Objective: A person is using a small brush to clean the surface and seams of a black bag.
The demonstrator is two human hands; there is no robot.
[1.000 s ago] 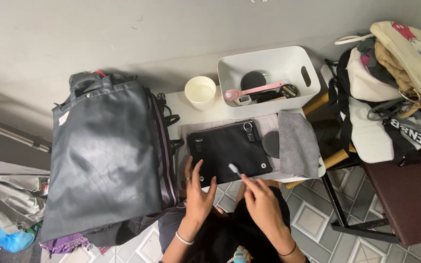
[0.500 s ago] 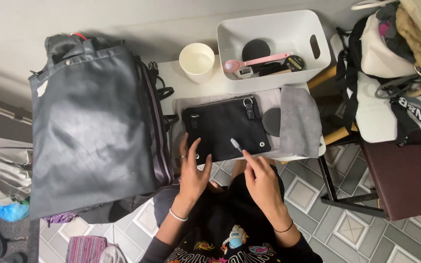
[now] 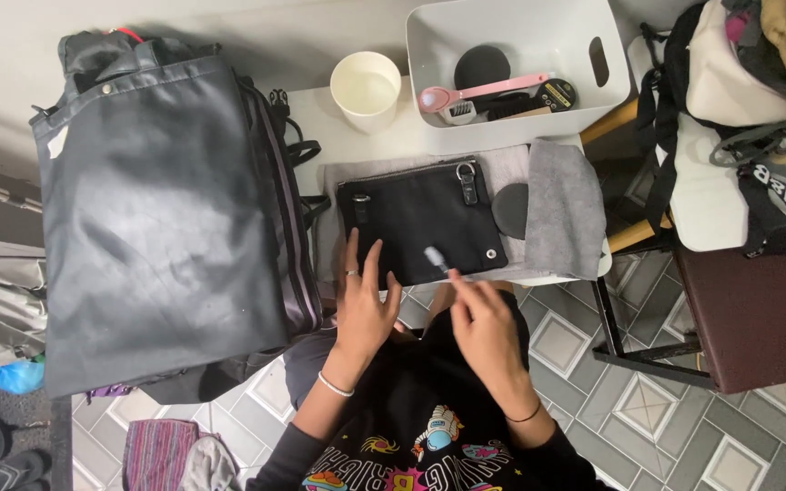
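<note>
A black flat pouch (image 3: pixel 420 218) with a zip and metal clips lies on a grey cloth (image 3: pixel 561 205) on a small white table (image 3: pixel 393 145). My left hand (image 3: pixel 361 300) presses flat on the pouch's near left corner, fingers spread. My right hand (image 3: pixel 484 327) pinches a small white-tipped brush (image 3: pixel 436 258), its tip resting on the pouch's lower middle. A round black pad (image 3: pixel 509 209) lies on the cloth beside the pouch.
A large dark grey backpack (image 3: pixel 156 200) stands at the left, against the table. A white cup (image 3: pixel 367 88) and a white bin (image 3: pixel 520 68) holding a pink brush and black tins sit at the back. A chair piled with bags (image 3: pixel 739 155) is at right. The floor is tiled.
The view has shifted slightly lower. My right hand has moved the small brush a little across the pouch; my left hand stays pressed on it.
</note>
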